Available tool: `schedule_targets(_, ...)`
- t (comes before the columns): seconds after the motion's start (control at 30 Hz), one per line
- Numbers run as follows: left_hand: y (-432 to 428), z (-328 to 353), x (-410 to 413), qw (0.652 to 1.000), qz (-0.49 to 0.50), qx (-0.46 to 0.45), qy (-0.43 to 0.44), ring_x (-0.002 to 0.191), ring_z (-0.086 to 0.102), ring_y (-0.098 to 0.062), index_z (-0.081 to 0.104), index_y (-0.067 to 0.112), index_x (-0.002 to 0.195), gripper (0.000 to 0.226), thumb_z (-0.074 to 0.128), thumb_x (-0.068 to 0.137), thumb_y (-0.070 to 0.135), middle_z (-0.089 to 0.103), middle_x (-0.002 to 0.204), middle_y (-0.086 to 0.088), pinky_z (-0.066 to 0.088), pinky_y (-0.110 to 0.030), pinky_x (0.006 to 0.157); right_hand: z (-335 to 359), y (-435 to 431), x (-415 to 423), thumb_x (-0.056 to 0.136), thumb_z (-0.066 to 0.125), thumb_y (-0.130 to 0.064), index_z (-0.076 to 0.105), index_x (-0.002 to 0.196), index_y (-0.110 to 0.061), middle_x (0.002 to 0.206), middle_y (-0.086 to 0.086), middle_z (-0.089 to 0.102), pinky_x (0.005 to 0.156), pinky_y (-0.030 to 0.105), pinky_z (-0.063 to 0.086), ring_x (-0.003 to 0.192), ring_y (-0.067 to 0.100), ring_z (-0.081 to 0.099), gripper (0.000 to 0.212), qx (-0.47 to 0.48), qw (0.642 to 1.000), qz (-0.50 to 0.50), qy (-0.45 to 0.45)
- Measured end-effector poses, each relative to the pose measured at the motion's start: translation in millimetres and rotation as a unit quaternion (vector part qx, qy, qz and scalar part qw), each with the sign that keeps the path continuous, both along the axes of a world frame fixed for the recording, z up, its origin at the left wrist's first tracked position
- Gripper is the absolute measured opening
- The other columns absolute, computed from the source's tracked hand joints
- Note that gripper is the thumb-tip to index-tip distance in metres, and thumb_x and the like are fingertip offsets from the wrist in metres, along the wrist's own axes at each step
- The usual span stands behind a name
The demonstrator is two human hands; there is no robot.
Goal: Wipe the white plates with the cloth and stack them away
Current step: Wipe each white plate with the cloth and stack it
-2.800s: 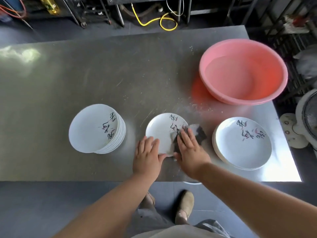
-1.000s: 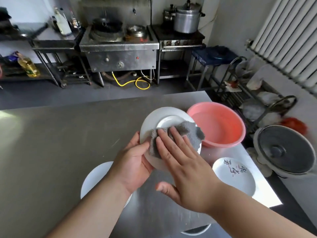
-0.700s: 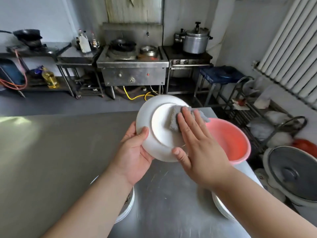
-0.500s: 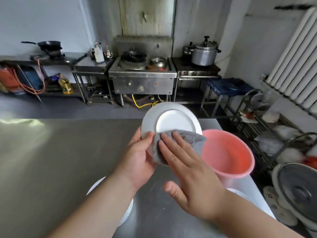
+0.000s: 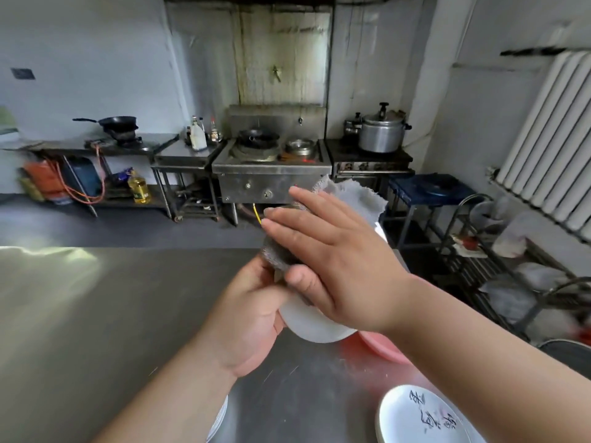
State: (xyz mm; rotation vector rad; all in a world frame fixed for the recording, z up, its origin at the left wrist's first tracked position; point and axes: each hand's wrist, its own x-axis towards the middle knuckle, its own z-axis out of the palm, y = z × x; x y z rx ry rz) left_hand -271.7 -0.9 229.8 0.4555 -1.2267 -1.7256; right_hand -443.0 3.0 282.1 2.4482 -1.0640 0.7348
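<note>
I hold one white plate (image 5: 311, 326) tilted up above the steel table (image 5: 96, 314). My left hand (image 5: 246, 314) grips its lower left rim. My right hand (image 5: 335, 260) lies flat with straight fingers and presses the grey cloth (image 5: 351, 196) against the plate's face, covering most of it. A stack of white plates with dark brush marks (image 5: 419, 417) sits at the bottom right of the table. The edge of another white stack (image 5: 220, 417) shows under my left forearm.
A pink basin (image 5: 380, 346) stands on the table just behind the held plate, mostly hidden by my right arm. Beyond the table's far edge are a steel stove (image 5: 271, 164), a pressure cooker (image 5: 380, 132) and a wire rack (image 5: 499, 266) at the right.
The plate was lifted off the table and turned upright, then wiped. Since half a second ago my right hand and the cloth slid up across the plate, and my view rose.
</note>
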Motion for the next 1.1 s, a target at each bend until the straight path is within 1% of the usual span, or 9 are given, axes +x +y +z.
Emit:
schedule_targets(0.17, 2.8, 6.9, -5.1, 0.999, -0.019, -0.007, 0.043, 0.131, 0.062, -0.034, 0.057, 0.012, 0.147, 0.049, 0.054, 0.098, 0.011, 0.063, 0.141, -0.020, 0.050, -0.048, 0.111, -2.3, -3.9, -22.0, 0.109, 0.049, -0.020, 0.056, 0.146, -0.002, 0.152, 0.011, 0.055, 0.119, 0.050, 0.036, 0.143, 0.032, 0.048, 0.042, -0.021, 0.978, -0.090, -0.186)
schedule_targets(0.23, 2.9, 6.2, -8.0, 0.999, -0.024, 0.003, 0.040, 0.136, 0.058, -0.037, 0.054, 0.013, 0.150, 0.051, 0.054, 0.098, 0.012, 0.060, 0.146, -0.021, 0.048, -0.050, 0.113, -10.8, -0.8, -23.7, 0.107, 0.052, -0.012, 0.056, 0.145, 0.001, 0.152, 0.014, 0.055, 0.122, 0.050, 0.034, 0.144, 0.031, 0.046, 0.040, -0.033, 0.966, -0.135, -0.216)
schedule_targets(0.37, 5.2, 6.4, -19.6, 1.000, -0.006, 0.008, 0.029, 0.114, 0.068, -0.028, 0.069, 0.012, 0.127, 0.033, 0.064, 0.095, 0.016, 0.070, 0.124, -0.017, 0.057, -0.037, 0.099, -9.8, 0.4, -18.4, 0.106, 0.050, -0.024, 0.061, 0.143, -0.004, 0.158, 0.011, 0.049, 0.117, 0.055, 0.037, 0.147, 0.039, 0.043, 0.043, -0.080, 0.995, -0.041, -0.048)
schedule_targets(0.43, 2.9, 11.4, -18.0, 1.000, -0.001, -0.002, 0.030, 0.113, 0.069, -0.026, 0.068, 0.012, 0.128, 0.033, 0.061, 0.097, 0.013, 0.071, 0.123, -0.016, 0.057, -0.036, 0.098, 1.0, -3.1, -21.9, 0.107, 0.049, -0.030, 0.060, 0.146, -0.009, 0.161, 0.012, 0.045, 0.117, 0.054, 0.036, 0.148, 0.038, 0.042, 0.045, -0.091, 0.995, -0.031, -0.034)
schedule_targets(0.63, -10.4, 20.1, -3.6, 0.996, -0.027, -0.010, 0.084, 0.139, 0.055, -0.038, 0.052, 0.010, 0.151, 0.050, 0.052, 0.100, 0.011, 0.056, 0.150, -0.023, 0.051, -0.046, 0.110, -25.8, 9.0, -27.3, 0.109, 0.034, -0.038, 0.029, 0.162, -0.014, 0.170, 0.007, 0.024, 0.129, 0.041, 0.019, 0.159, 0.020, 0.019, 0.059, 0.009, 0.938, -0.167, -0.304)
schedule_targets(0.83, -11.0, 15.6, -6.3, 0.998, -0.035, -0.025, 0.042, 0.134, 0.058, -0.038, 0.055, 0.009, 0.148, 0.049, 0.054, 0.098, 0.010, 0.058, 0.146, -0.026, 0.052, -0.044, 0.107, 0.6, -2.6, -38.8, 0.106, 0.049, -0.027, 0.047, 0.154, -0.003, 0.163, 0.014, 0.039, 0.125, 0.051, 0.029, 0.154, 0.033, 0.032, 0.053, -0.048, 0.986, -0.086, -0.134)
schedule_targets(0.93, -18.5, 25.2, -1.5, 0.995, -0.031, -0.028, 0.089, 0.140, 0.054, -0.037, 0.052, 0.011, 0.151, 0.052, 0.053, 0.099, 0.010, 0.055, 0.151, -0.023, 0.051, -0.044, 0.109, 9.7, -5.0, -41.9, 0.107, 0.049, -0.029, 0.043, 0.157, -0.007, 0.166, 0.008, 0.036, 0.127, 0.040, 0.025, 0.155, 0.023, 0.032, 0.055, -0.028, 0.968, -0.111, -0.225)
schedule_targets(1.03, -26.4, 28.9, 1.7, 0.991, -0.020, -0.013, 0.130, 0.143, 0.052, -0.034, 0.052, 0.019, 0.152, 0.052, 0.052, 0.100, 0.013, 0.053, 0.155, -0.016, 0.053, -0.044, 0.106, -26.8, 13.4, -23.6, 0.110, 0.035, -0.038, 0.018, 0.166, -0.018, 0.175, -0.004, 0.009, 0.129, 0.025, 0.009, 0.161, 0.010, 0.007, 0.062, 0.032, 0.922, -0.161, -0.349)
schedule_targets(1.1, -27.9, 25.9, -0.7, 0.992, -0.017, -0.004, 0.124, 0.143, 0.052, -0.034, 0.053, 0.021, 0.152, 0.051, 0.051, 0.101, 0.014, 0.053, 0.155, -0.015, 0.053, -0.045, 0.107, -46.8, 22.0, -14.2, 0.110, 0.029, -0.045, 0.002, 0.166, -0.023, 0.175, -0.007, -0.006, 0.129, 0.024, -0.001, 0.162, 0.015, -0.006, 0.066, 0.048, 0.920, -0.178, -0.346)
